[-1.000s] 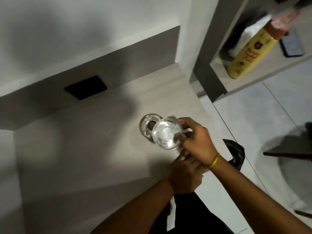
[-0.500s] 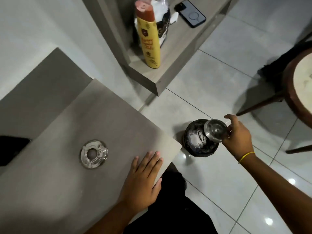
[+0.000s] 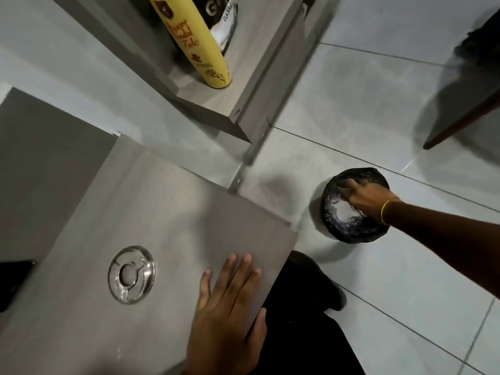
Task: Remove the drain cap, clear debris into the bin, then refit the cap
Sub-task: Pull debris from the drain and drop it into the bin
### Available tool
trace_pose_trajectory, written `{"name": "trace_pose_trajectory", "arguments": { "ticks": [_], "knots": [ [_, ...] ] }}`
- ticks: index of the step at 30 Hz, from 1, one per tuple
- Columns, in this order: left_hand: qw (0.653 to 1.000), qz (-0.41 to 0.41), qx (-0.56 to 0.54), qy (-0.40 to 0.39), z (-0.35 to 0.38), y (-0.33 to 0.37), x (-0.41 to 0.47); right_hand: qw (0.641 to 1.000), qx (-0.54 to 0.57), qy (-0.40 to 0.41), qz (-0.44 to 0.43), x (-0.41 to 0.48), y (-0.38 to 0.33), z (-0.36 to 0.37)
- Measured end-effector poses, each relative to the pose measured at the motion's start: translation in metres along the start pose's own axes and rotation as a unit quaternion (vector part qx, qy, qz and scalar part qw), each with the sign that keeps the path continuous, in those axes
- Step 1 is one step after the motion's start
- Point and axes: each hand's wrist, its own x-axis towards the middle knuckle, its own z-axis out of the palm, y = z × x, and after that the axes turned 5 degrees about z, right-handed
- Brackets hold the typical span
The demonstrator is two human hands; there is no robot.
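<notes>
With the drain (image 3: 131, 275) open on the counter (image 3: 167, 212), the right hand (image 3: 364, 197) reaches into the bin (image 3: 354, 205), cap hidden and grip unclear; left hand (image 3: 227, 318) rests flat, fingers spread; refitting remains.

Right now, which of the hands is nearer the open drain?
Left. The left hand lies flat on the counter beside the drain; the right hand reaches into the bin.

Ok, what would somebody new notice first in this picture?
Probably the right hand reaching down into the black-lined bin on the tiled floor at right. Next, the shiny open drain fitting set in the grey surface, with the left hand pressed flat beside it. A yellow talc bottle stands on the shelf above.
</notes>
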Motion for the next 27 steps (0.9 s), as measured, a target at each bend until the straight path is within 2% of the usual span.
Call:
{"name": "trace_pose_trajectory", "arguments": {
  "ticks": [3,7,10,15,18,20,21,25,27],
  "knots": [
    [1.0,-0.013,0.013,-0.012,-0.003,0.0,0.005,0.999,-0.034,-0.023,0.002,0.011,-0.005,0.019],
    [0.999,-0.026,-0.006,-0.023,-0.004,0.002,0.006,0.998,-0.027,-0.05,-0.025,0.016,-0.004,0.038],
    [0.999,-0.028,-0.01,-0.022,-0.004,0.002,0.005,0.996,-0.069,-0.048,-0.021,0.02,-0.007,0.046],
    [1.0,-0.019,-0.001,-0.019,-0.004,0.001,0.007,0.994,-0.075,-0.075,-0.032,0.021,-0.005,0.045],
    [1.0,-0.013,0.014,-0.022,-0.005,0.002,0.01,0.993,-0.099,-0.058,-0.031,0.029,-0.01,0.049],
    [0.999,-0.013,0.026,-0.026,-0.006,0.002,0.011,0.995,-0.081,-0.064,-0.016,0.031,-0.013,0.049],
    [0.999,-0.011,0.033,-0.029,-0.006,0.002,0.012,0.996,-0.077,-0.042,-0.019,0.031,-0.012,0.049],
    [0.998,-0.001,0.051,-0.03,-0.007,0.001,0.013,0.994,-0.077,-0.068,-0.027,0.033,-0.012,0.045],
    [0.998,0.001,0.055,-0.034,-0.008,0.001,0.014,0.997,-0.041,-0.064,0.0,0.038,-0.014,0.051]
  ]
}}
